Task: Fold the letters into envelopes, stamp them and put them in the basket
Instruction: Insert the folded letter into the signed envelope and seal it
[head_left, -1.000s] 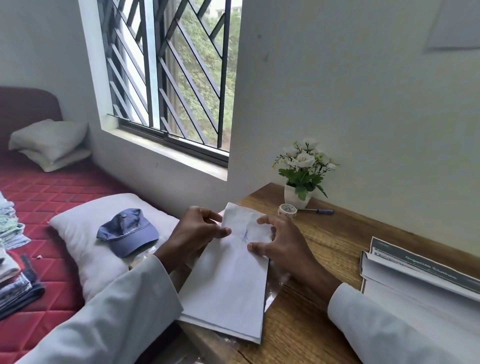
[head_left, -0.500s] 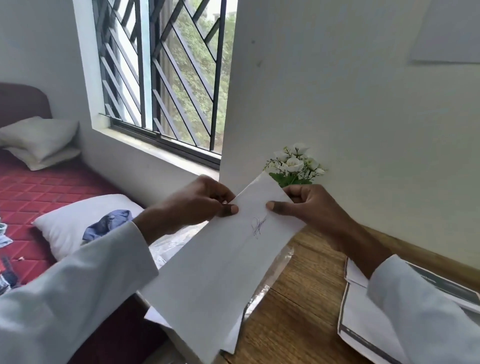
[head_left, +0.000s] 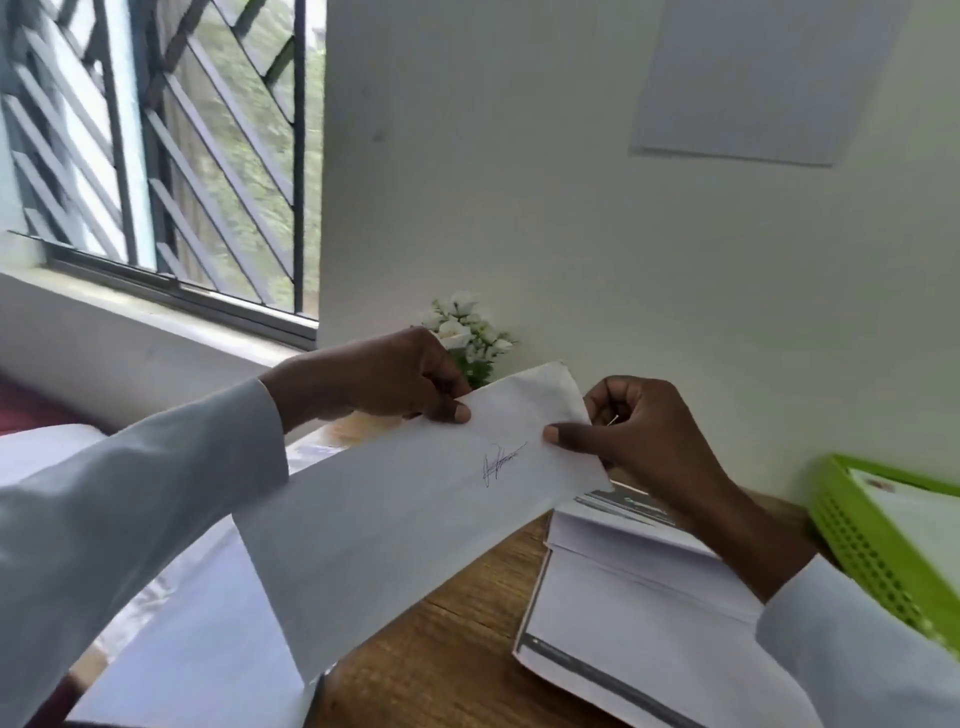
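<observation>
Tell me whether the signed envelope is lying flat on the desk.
No: both the left hand and right hand hold the envelope up above the desk.

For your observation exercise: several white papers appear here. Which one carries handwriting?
The envelope held up in both hands: it bears a blue ink scribble. The stack on the desk shows none.

White wall (head_left: 571, 182), barred window (head_left: 171, 156) left, seemingly daylit, wooden desk (head_left: 457, 639)

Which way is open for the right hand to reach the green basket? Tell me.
Probably yes, sideways to its right. The right hand pinches the signed paper in the air, and nothing stands between it and the green basket at the desk's right edge. It must keep or release the paper first.
</observation>
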